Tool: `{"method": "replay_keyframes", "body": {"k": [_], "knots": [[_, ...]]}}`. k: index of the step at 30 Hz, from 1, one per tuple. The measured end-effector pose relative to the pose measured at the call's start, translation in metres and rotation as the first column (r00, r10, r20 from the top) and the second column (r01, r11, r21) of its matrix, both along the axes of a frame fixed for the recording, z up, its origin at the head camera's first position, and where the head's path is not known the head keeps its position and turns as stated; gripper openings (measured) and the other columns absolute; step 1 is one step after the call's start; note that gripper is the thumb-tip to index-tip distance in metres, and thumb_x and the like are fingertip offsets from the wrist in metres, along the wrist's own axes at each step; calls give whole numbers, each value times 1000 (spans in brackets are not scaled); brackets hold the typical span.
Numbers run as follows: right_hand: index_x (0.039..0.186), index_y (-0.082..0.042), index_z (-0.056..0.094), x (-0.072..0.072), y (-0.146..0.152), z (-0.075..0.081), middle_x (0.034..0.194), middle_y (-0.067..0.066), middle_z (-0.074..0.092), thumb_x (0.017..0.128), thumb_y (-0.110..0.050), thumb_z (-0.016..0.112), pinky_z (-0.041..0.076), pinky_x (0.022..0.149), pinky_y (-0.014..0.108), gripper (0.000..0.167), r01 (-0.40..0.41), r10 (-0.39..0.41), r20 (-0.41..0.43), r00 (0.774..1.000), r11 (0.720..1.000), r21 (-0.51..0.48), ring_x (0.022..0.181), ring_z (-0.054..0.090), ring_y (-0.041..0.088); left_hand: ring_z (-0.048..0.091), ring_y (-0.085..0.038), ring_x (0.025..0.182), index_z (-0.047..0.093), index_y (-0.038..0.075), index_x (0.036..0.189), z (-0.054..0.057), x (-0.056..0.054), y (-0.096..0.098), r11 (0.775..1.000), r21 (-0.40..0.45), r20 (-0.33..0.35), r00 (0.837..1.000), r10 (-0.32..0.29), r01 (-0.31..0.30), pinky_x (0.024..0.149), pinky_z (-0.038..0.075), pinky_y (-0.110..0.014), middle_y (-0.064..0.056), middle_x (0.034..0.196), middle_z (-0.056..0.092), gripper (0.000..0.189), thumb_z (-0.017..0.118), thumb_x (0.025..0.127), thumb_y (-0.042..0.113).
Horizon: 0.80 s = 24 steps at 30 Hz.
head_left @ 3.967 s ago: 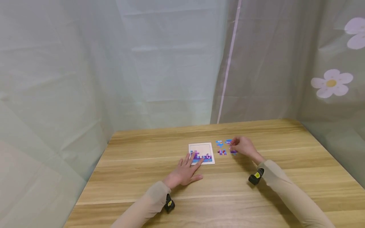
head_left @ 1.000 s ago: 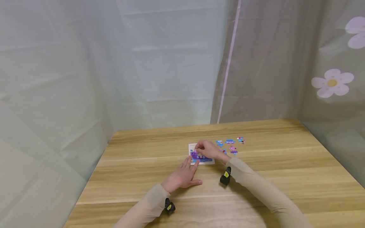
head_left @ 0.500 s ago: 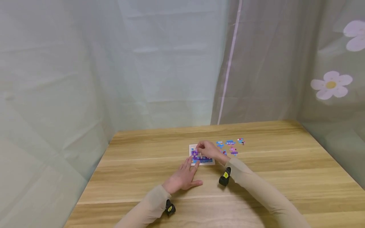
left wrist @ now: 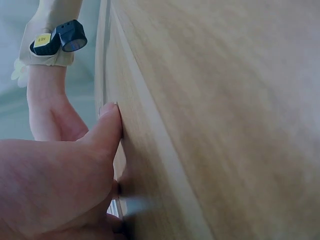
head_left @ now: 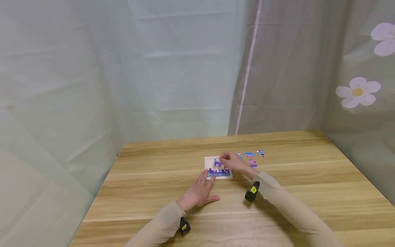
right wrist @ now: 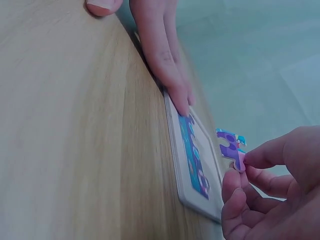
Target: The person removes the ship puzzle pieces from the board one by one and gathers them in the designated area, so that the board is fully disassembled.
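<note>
I see right fingers (right wrist: pixel 267 151) pinching a purple jigsaw piece (right wrist: pixel 231 146) over the puzzle tray (right wrist: pixel 182 172) — that corner-only hold could slip — left fingers (right wrist: pixel 162 60) straight, spread.

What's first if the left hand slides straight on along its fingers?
For the left hand, likely the joined pieces, right at its fingertips; farther on, the held piece looks raised.
</note>
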State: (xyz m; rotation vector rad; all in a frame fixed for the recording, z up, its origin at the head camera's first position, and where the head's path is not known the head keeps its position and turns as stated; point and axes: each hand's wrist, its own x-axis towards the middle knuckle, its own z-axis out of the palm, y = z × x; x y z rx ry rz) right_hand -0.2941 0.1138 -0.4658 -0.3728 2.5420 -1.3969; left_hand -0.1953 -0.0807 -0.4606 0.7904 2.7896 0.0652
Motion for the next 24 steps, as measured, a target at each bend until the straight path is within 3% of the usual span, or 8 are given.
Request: {"method": "replay_keyframes", "body": {"k": [8,13,24], "knots": [[100,-4,66,0,13,1,82,7,63,96,-15,55,44,60,24,15,19,-18,-27,999,999,47,68,57,14,18,-38,148,21,9,155,1,2,-3,1000,6,-6,1000,14,-14,118,27,-48,-26,160,13,84,47,93,60],[100,0,65,0,20,0,86,9,63,96,-12,54,44,59,24,16,5,-5,-31,1000,1000,8,69,55,14,16,-37,149,20,10,155,0,2,-4,1000,1,-2,1000,18,-18,118,26,-48,-25,160,12,84,45,93,61],[110,-1,66,1,42,5,86,8,64,100,-16,52,45,56,25,24,67,-67,28,997,998,6,69,55,15,16,-36,149,19,11,155,-3,4,-4,1000,-13,-13,1000,24,-24,119,26,-48,-24,160,11,84,44,93,62]]}}
